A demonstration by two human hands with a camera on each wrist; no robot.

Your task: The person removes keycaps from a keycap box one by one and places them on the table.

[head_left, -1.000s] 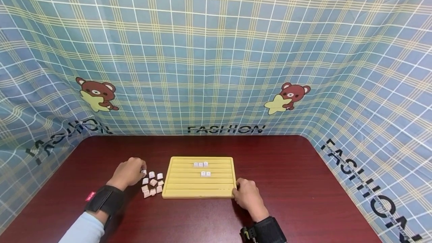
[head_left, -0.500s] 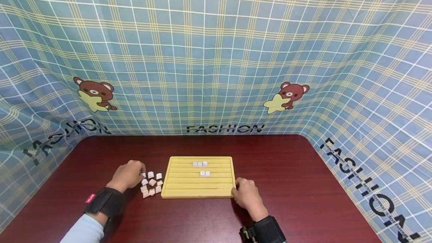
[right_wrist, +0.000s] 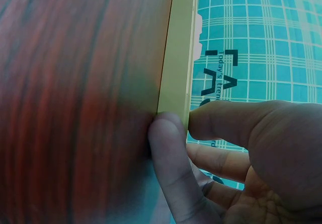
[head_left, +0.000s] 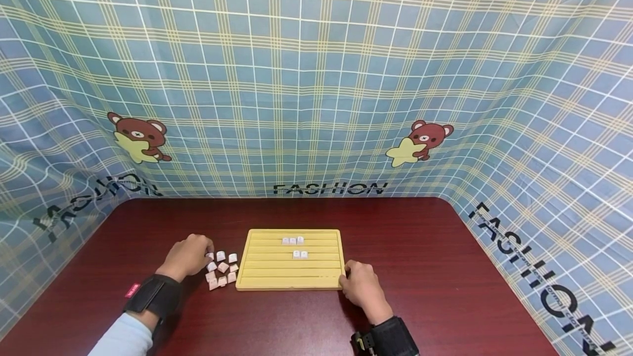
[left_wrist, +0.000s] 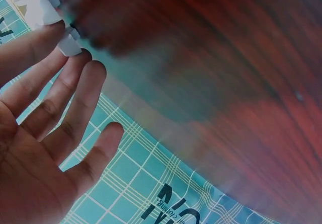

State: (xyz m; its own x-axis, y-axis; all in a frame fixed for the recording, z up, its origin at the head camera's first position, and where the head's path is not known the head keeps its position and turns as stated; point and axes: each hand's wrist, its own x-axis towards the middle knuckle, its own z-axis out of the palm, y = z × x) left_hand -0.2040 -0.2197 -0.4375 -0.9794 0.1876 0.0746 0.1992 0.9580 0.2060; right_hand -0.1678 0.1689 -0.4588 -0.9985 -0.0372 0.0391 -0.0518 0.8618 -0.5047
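Note:
Left of the board, my left hand (head_left: 185,257) reaches over the far left of a group of loose keycaps (head_left: 221,256). Its thumb and fingertips pinch one white keycap (left_wrist: 70,44), partly covered by the fingers; the little finger is spread apart. A yellow ridged board (head_left: 267,271) lies flat on the table, bearing two short rows of white keycaps (head_left: 293,241), three in the back row and two in front of it. At the board's near right corner, my right hand (head_left: 363,287) grips the edge, thumb and finger on opposite faces of the rim (right_wrist: 177,58).
The dark red wood-grain table (head_left: 405,235) extends around the board on all sides. A plaid curtain (head_left: 316,98) with bear prints closes off the back and both sides. Both wrists wear black straps (head_left: 153,294).
My left hand has shifted slightly toward me with the keycap at its fingertips, then stays almost still. The right hand keeps its place at the board's corner.

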